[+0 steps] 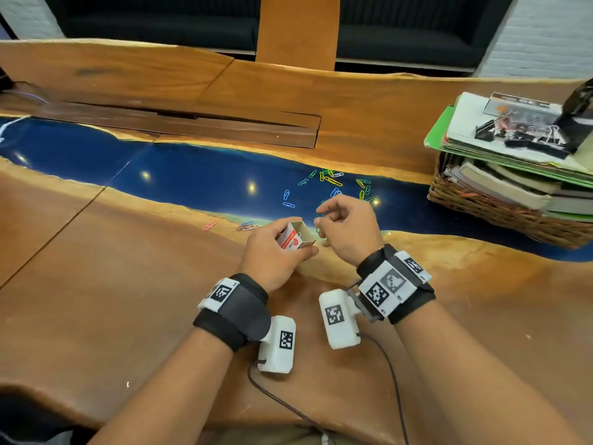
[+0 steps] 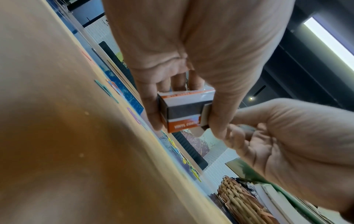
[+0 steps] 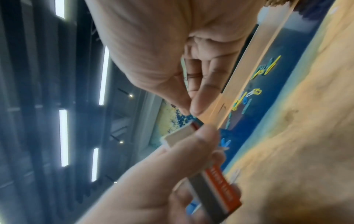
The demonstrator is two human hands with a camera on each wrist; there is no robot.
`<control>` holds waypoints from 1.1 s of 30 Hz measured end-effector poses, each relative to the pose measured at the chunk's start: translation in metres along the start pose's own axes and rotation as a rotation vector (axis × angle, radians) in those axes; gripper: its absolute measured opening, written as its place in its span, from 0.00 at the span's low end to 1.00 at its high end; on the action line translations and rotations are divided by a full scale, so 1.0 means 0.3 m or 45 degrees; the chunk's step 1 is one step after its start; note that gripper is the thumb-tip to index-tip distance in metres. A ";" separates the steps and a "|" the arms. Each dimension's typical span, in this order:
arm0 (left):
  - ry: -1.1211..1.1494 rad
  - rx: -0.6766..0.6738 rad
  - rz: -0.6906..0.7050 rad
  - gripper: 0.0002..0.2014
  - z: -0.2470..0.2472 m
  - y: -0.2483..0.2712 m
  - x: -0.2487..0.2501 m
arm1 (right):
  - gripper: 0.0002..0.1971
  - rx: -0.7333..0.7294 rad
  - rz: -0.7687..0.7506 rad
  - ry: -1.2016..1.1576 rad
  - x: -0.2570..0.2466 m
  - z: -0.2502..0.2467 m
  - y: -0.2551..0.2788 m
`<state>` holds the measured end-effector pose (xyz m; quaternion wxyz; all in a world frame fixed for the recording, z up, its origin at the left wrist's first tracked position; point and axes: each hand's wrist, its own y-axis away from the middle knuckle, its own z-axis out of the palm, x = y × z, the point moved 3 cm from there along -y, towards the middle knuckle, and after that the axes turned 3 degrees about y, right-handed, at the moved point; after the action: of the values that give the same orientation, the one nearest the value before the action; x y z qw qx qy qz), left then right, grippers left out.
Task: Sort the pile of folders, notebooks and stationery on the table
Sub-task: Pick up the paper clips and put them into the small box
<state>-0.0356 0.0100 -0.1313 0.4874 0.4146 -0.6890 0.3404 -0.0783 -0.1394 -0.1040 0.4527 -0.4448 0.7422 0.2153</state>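
On the counter (image 1: 128, 284) I am boxing up loose paper clips (image 1: 330, 181): my left grip (image 1: 276, 252) is clamped round the open clip box (image 1: 293, 236), held just above the wood. My right grip (image 1: 346, 226) pinches what looks like one clip at the box mouth. Next I must drop it inside, then fetch more from the blue strip.

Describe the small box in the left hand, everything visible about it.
The small box is a cardboard sleeve-and-drawer carton, orange-red and white with a grey band and printed text too blurred to read. Its plain tan inner drawer is slid partly out, open end facing up and away. The left hand grips it above the table, thumb on one side, fingers on the other. The contents are unclear.
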 end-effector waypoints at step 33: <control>0.036 0.286 0.055 0.22 -0.231 -0.065 0.024 | 0.08 0.104 -0.236 0.018 -0.096 0.136 -0.031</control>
<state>0.0076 0.0605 -0.1027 0.4400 0.4468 -0.6484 0.4318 -0.0452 -0.1014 -0.0987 0.4832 -0.4943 0.7092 0.1391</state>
